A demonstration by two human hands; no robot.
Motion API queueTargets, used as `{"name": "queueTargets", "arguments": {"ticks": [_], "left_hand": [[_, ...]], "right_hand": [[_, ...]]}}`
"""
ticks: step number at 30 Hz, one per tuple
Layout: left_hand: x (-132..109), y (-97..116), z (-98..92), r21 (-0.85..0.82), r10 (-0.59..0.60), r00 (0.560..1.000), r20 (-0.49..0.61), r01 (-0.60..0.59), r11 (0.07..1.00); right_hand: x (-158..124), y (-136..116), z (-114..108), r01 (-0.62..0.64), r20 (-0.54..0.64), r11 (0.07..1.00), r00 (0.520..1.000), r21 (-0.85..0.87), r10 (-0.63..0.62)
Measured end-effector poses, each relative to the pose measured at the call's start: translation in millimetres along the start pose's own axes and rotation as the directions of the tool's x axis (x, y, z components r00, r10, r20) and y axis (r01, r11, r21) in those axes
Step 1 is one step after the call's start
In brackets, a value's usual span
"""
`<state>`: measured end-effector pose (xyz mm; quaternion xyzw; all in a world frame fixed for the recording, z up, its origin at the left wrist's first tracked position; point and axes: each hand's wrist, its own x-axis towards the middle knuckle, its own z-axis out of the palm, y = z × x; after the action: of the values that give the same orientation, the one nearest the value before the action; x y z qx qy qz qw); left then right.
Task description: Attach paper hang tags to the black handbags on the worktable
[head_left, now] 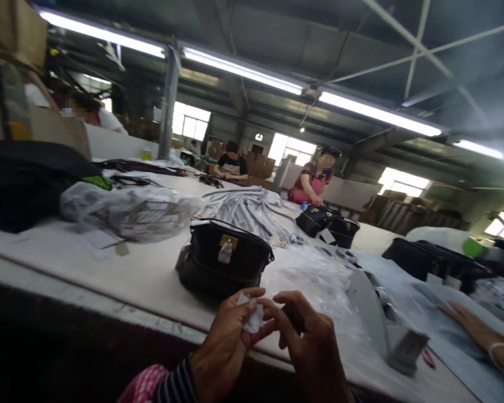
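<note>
My left hand is closed on a small crumpled white piece, paper or thin film; I cannot tell which. Beside it, my right hand has bent, spread fingers that reach to the white piece and the left fingertips. Nothing shows in its grasp. Just beyond both hands a black handbag stands upright on the white table. A gold-coloured clasp with a bit of clear film over it sits on the bag's front, and a thin strap lies across its top.
Right of my hands stands a grey tape dispenser, near clear plastic sheets. A co-worker's hand rests on a sheet at far right. Farther back are more black bags, grey strips and a filled plastic bag.
</note>
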<state>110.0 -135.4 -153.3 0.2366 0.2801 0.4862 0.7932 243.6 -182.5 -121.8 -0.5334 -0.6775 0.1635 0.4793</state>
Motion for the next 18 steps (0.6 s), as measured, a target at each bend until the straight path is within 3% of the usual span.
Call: {"name": "queueTargets", "arguments": {"ticks": [3,5,8,11,14,18], "left_hand": [[-22.5,14.3,-26.9,0.186,0.032,0.998,0.053,-0.041,0.982],[-34.6,24.3,-41.5,0.33,0.064,0.992,0.111,-0.098,0.939],[-48.2,38.4,-54.8,0.477,0.057,0.984,0.171,-0.133,0.869],[-56.9,50.2,-61.8,0.513,0.031,0.963,0.267,-0.169,0.842],[-63.1,59.7,-70.3,0.518,-0.02,0.931,0.365,-0.185,0.835],[-66.2,68.8,-86.6,0.489,-0.016,0.925,0.381,-0.186,0.852]], "right_hand": [[7.8,-15.9,6.3,0.104,0.013,0.992,0.995,-0.069,-0.103],[17.5,-25.5,15.9,0.124,0.128,0.992,0.985,-0.032,-0.119],[28.1,-35.4,36.5,0.058,0.339,0.994,0.937,0.095,-0.088],[29.9,-39.6,56.9,-0.059,0.471,0.973,0.881,0.223,-0.054],[28.3,-40.2,71.5,-0.051,0.473,0.98,0.88,0.195,-0.048],[28.9,-41.1,82.0,0.061,0.418,0.997,0.905,0.042,-0.073]]}}
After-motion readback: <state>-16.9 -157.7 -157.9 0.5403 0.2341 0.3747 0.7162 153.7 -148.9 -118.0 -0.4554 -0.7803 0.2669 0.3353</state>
